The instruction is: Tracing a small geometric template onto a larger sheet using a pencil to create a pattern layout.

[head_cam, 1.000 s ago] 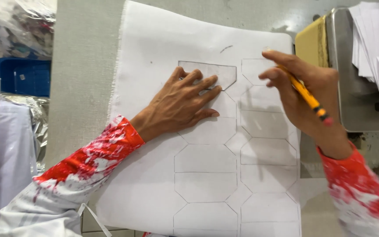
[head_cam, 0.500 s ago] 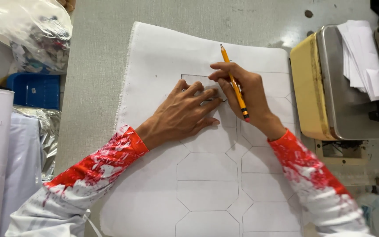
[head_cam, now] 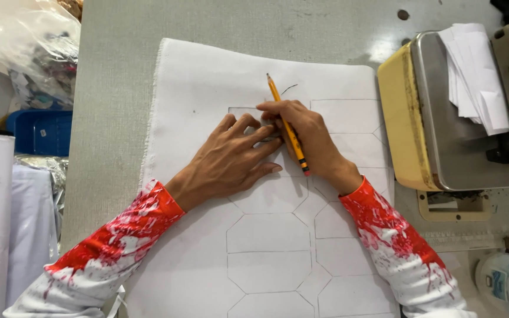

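Two bare hands work close together on a sheet of white fabric (head_cam: 207, 82) that lies flat on a grey table (head_cam: 113, 118). The left hand (head_cam: 231, 159) lies palm down with its fingers spread and nearly straight, pressing a small template (head_cam: 241, 112) onto the fabric; only the template's upper left corner shows beyond the fingertips, so its full shape cannot be told. This hand grips nothing. Just to its right, touching or almost touching its fingertips, the right hand (head_cam: 307, 141) is curled around a yellow pencil (head_cam: 287, 126), pinched between thumb and fingers. The pencil's point sticks out above the knuckles, away from the person, and its red end lies back across the hand toward the wrist. Whether the tip meets the cloth cannot be told.

Pencilled outlines (head_cam: 269, 232) of elongated hexagons cover the fabric below and to the right of both hands. Both forearms wear white sleeves (head_cam: 119, 241) splashed with red.

Well to the right of the right hand stands a sewing machine (head_cam: 443, 112) with a yellow side and a steel top, and folded white papers (head_cam: 475, 76) rest on it. Far to the left of the left hand sit a blue crate (head_cam: 39, 132) and a clear plastic bag (head_cam: 22, 41).
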